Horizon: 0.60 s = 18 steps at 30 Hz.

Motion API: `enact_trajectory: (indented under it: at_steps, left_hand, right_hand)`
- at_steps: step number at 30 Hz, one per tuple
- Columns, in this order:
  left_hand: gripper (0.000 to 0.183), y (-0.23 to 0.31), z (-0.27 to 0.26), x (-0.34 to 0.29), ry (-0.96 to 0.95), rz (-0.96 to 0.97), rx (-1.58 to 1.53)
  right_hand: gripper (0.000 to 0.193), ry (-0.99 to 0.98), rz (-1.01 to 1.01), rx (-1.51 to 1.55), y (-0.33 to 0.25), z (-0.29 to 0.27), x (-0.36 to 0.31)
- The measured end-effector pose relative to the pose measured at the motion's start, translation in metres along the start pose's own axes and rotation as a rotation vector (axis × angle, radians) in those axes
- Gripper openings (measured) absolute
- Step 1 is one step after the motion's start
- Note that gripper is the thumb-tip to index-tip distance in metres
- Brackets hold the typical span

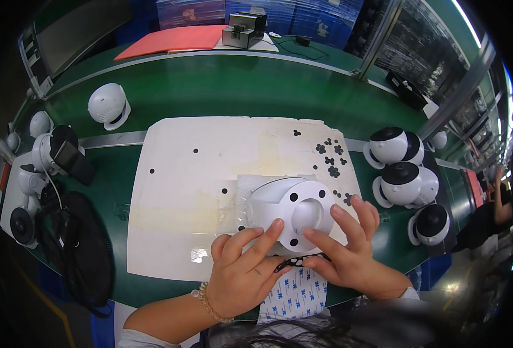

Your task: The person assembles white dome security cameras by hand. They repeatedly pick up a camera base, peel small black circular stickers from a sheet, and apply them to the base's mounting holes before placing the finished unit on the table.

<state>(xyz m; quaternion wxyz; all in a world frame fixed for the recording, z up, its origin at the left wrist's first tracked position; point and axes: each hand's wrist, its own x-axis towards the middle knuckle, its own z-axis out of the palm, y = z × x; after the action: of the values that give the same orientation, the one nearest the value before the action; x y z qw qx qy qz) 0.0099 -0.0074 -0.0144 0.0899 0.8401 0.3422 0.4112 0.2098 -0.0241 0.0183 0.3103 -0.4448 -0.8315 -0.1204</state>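
Observation:
A white rounded camera housing (268, 200) lies tipped over on a bubble-wrap pad, its round base turned up with several black round pads on it. My left hand (242, 272) has its index finger stretched to the near left rim of the base. Its thumb presses a sheet of black round pads (300, 261) whose backing, white with blue print, hangs over the table edge. My right hand (349, 252) has its fingers spread, the index over the base's near right side and the thumb touching the sheet's right end. What lies under the fingertips is hidden.
A pale board (175, 226) covers the middle of the green table, with loose black pads (333, 171) at its far right. White cameras (404, 177) stand at right, others (108, 104) at left. A black bag with cables (79, 249) lies left. A metal block (243, 32) stands behind.

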Motion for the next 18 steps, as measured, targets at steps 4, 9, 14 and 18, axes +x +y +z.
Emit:
enact_trajectory:
  at_steps: [4, 9, 14, 18]
  left_hand:
    - [0.018, 0.000, -0.002, 0.000, -0.027, 0.018, 0.044]
    - [0.018, -0.001, 0.001, 0.000, 0.011, 0.035, 0.031]
    - [0.020, -0.003, 0.002, -0.002, 0.000, 0.044, 0.032]
    - [0.018, -0.001, 0.003, 0.000, -0.001, 0.029, 0.045]
  right_hand:
    - [0.029, -0.044, -0.094, 0.188, -0.008, 0.002, 0.008]
    - [0.024, 0.056, -0.323, 0.136, -0.007, 0.013, 0.002]
    - [0.022, 0.084, -0.036, 0.307, -0.002, 0.013, -0.003]
    - [0.021, 0.078, -0.223, 0.199, -0.005, 0.015, 0.002]
